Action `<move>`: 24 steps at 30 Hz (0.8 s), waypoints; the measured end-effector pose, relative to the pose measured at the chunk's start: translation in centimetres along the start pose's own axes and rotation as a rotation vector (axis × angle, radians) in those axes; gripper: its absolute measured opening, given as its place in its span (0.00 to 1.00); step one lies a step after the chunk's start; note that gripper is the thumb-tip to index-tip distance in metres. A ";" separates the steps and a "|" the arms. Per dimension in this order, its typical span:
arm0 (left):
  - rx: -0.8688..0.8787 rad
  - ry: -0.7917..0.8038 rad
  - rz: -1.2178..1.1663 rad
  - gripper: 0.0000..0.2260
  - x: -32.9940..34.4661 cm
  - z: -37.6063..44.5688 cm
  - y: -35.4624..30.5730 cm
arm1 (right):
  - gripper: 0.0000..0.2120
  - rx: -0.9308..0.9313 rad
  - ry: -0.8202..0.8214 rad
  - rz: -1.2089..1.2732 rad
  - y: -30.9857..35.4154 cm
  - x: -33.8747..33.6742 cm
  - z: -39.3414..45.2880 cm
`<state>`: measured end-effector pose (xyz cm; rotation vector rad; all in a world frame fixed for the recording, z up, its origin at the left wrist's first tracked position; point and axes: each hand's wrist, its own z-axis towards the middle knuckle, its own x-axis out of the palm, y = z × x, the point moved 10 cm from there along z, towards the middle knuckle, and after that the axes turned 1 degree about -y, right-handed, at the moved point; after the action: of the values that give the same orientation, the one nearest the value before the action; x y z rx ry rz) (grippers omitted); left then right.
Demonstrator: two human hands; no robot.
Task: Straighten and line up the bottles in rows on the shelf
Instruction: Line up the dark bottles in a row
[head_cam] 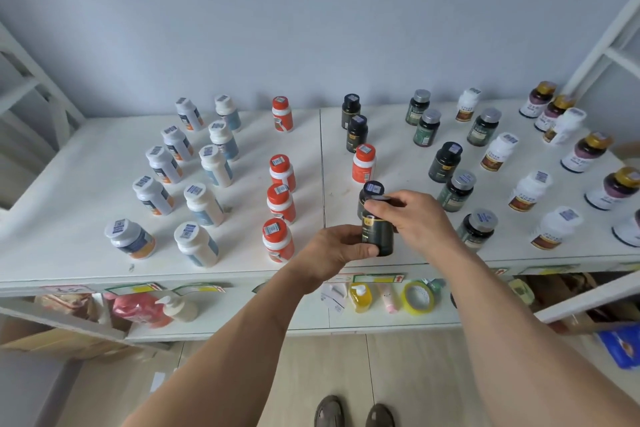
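Note:
Both hands hold one black bottle (379, 236) near the front edge of the white shelf (242, 267). My left hand (341, 246) grips its lower body and my right hand (415, 215) pinches its cap from above. Right behind it stands another black bottle (372, 192), with an orange bottle (364, 163) and two more black bottles (356, 132) further back in the same line. A row of orange bottles (281, 203) runs to the left, and white bottles (202, 204) stand in two rows beyond that.
Dark green bottles (457, 189), white bottles with brown labels (528, 191) and purple gold-capped bottles (613, 187) stand loosely to the right. A lower shelf (311, 322) holds pump bottles, a tape roll (419, 296) and bags. White frame posts rise at both sides.

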<state>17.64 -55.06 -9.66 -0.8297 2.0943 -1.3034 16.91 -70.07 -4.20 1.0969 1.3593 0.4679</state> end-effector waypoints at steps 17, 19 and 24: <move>-0.014 -0.176 0.452 0.27 -0.7 1.4 0.2 | 0.16 -0.061 0.157 -0.034 -2.1 1.0 0.7; -0.033 -0.223 0.500 0.28 -1.3 1.4 0.6 | 0.16 -0.055 0.198 -0.037 -2.9 1.6 0.5; 0.002 -0.295 0.504 0.29 -2.5 1.2 1.2 | 0.22 -0.023 0.223 -0.003 -5.0 2.6 0.4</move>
<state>19.87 -53.54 -10.96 -0.4169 1.8960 -0.8570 16.28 -70.42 -9.76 1.0465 1.5457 0.6170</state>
